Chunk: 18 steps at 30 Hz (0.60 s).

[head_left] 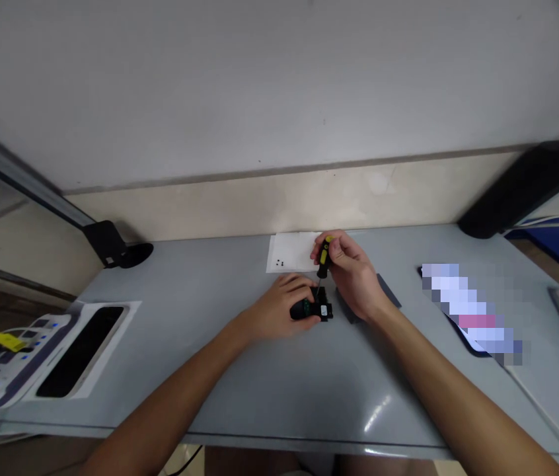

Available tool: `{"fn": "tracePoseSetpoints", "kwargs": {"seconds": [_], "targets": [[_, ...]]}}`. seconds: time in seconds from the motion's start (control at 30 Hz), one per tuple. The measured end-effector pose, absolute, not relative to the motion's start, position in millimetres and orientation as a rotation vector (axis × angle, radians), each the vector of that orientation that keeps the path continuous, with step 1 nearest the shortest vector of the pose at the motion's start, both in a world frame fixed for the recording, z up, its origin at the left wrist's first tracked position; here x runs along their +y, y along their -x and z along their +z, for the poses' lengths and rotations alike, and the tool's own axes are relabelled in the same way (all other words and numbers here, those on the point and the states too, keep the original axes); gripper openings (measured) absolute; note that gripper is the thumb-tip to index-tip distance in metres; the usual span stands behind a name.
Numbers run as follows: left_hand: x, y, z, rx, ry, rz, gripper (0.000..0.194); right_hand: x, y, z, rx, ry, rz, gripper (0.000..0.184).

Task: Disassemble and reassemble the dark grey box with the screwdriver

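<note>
The left hand (283, 307) clasps the black device (315, 309), probably light, stiff, delicate inside, best held by its edges; above it, the right hand (351, 270) pinches a screwdriver (324, 260).

Tilted screwdriver (324, 259) over black device (316, 309)

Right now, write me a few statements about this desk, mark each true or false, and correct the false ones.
1. The left hand is on a black device. True.
2. The right hand holds a screwdriver. True.
3. The screwdriver's shaft points up toward the ceiling. False: it points down at the black device.
4. Small dark pieces lie on white paper. True.
5. The white paper lies nearer the person than the black device. False: it lies beyond the device, toward the wall.
</note>
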State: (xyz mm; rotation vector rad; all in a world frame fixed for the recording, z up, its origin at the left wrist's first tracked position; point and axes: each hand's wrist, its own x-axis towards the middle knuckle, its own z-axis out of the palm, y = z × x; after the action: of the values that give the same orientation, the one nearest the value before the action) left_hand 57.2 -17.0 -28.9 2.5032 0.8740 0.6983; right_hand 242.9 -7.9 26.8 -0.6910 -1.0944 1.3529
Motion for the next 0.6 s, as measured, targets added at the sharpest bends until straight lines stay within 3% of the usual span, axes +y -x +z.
{"fn": "tracePoseSetpoints", "kwargs": {"seconds": [0.4,0.6], "targets": [[-16.3,-56.1,-27.9,0.817,-2.520,0.688,0.014,-16.3,-238.5,31.6,-0.968,0.593,1.456,0.040],[-16.1,-56.8,-29.9,0.888,-2.523,0.654,0.017,-13.2,-239.0,29.4,-1.076,0.654,1.397,0.035]]}}
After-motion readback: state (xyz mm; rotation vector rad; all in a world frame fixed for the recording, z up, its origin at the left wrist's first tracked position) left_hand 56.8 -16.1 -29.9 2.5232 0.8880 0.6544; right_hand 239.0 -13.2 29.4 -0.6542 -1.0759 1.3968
